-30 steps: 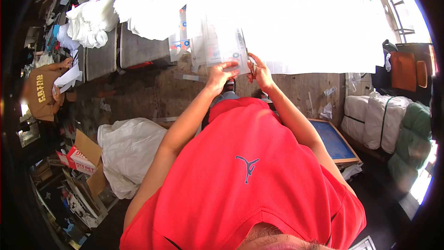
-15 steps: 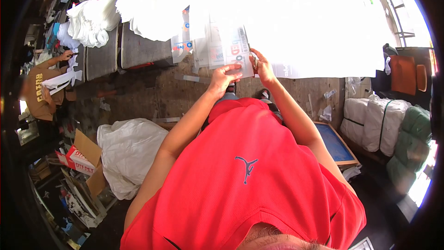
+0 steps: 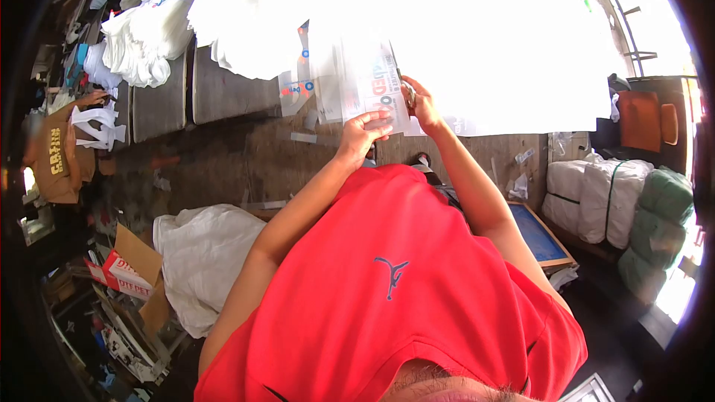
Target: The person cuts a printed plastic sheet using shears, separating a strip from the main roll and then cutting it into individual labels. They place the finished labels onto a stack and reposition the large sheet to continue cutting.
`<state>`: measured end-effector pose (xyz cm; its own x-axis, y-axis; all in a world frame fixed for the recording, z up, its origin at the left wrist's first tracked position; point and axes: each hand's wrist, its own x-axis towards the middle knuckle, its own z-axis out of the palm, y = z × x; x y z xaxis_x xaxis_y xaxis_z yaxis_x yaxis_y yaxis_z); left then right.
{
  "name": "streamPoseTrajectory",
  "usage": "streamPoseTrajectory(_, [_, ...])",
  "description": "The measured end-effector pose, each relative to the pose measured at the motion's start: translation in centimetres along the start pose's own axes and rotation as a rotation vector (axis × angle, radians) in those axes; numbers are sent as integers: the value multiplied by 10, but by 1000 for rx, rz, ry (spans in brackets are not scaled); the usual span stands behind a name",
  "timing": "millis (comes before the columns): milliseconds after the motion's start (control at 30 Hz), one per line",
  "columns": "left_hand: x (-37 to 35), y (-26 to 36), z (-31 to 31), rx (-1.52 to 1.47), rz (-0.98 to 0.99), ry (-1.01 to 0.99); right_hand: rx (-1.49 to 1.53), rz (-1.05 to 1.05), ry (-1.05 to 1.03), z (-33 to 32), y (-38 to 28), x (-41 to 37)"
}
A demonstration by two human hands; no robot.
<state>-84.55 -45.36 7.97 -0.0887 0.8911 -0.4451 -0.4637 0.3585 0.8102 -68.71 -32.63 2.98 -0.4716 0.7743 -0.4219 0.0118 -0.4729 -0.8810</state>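
Observation:
My left hand (image 3: pixel 363 135) pinches the near edge of a translucent printed film sheet (image 3: pixel 380 88) with red and dark lettering. Closed around the handles of a pair of scissors (image 3: pixel 408 95), my right hand (image 3: pixel 425 109) is at that sheet's right edge. The blades point away from me and are partly lost in glare. To the left, another printed film piece (image 3: pixel 298 88) with blue and orange marks hangs at the table's edge. A large overexposed white sheet (image 3: pixel 514 67) spreads right of my hands.
Stacked white bags or cloth (image 3: pixel 138 45) lie on the dark table (image 3: pixel 231 89) at left. A co-worker in a brown shirt (image 3: pixel 59 152) handles white pieces at far left. An open carton (image 3: pixel 138 260), a white sack (image 3: pixel 208 253), a blue framed screen (image 3: pixel 535 234) and white bales (image 3: pixel 596 197) stand around me.
The view has shifted slightly. My hands stay at the film sheet, with the scissors still at its right edge. At far left, the co-worker's white piece has changed shape and position.

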Motion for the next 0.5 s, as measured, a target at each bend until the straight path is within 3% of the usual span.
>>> streamPoseTrajectory(500, [4,22,-9,-13,-59,12,207,63,-42,2,-31,3])
